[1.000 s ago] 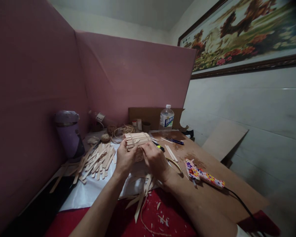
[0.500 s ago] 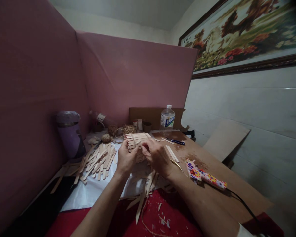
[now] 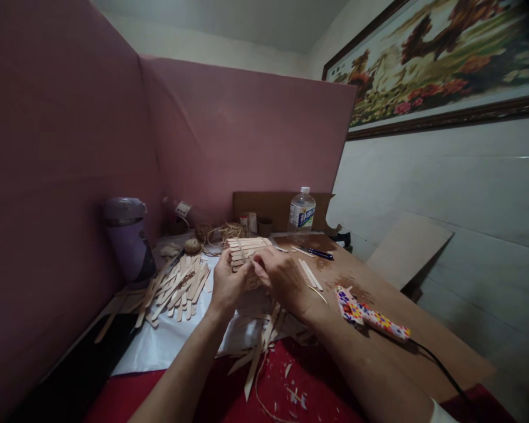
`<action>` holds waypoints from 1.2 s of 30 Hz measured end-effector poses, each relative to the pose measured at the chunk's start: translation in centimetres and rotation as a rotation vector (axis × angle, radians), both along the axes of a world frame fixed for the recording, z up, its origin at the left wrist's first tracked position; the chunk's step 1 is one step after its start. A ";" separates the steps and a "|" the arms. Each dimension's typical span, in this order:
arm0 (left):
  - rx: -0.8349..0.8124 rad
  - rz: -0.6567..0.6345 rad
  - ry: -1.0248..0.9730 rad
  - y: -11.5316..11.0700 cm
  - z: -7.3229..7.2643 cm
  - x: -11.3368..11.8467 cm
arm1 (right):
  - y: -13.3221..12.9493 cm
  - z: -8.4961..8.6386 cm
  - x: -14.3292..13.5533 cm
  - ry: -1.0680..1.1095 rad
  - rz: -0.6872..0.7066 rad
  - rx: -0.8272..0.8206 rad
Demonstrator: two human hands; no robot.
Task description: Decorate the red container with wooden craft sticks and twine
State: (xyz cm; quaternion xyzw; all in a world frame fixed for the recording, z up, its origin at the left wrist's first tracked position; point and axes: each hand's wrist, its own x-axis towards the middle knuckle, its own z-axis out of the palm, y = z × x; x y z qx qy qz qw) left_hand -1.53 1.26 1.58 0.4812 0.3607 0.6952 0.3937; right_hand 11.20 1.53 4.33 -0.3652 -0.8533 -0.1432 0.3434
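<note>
My left hand [image 3: 230,281] grips the left side of a craft-stick panel [image 3: 252,245], its pale wooden sticks lying side by side. A thin band of twine [image 3: 241,249] crosses the panel near its left end. My right hand [image 3: 280,276] is closed at the panel's near edge, thumb and fingertips pinched beside the twine. What lies between those fingertips is too small to make out. Below the hands, loose sticks [image 3: 256,358] and a trailing length of twine [image 3: 258,390] rest over the red cloth [image 3: 229,390].
Left of the hands lies a pile of craft sticks [image 3: 180,288], beside a purple tumbler [image 3: 130,244]. A plastic bottle [image 3: 301,216] and a twine ball [image 3: 193,246] stand behind. On the brown board [image 3: 405,364] are a flower-patterned glue gun [image 3: 372,317], a dark pen-like tool [image 3: 321,254] and two sticks [image 3: 311,274].
The whole view has shifted slightly, so everything appears a little further right. Both hands keep nearly the same hold on the panel.
</note>
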 end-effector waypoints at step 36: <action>0.015 -0.026 -0.018 -0.1 -0.1 0.1 | 0.2 -0.6 0.2 0.060 0.082 -0.039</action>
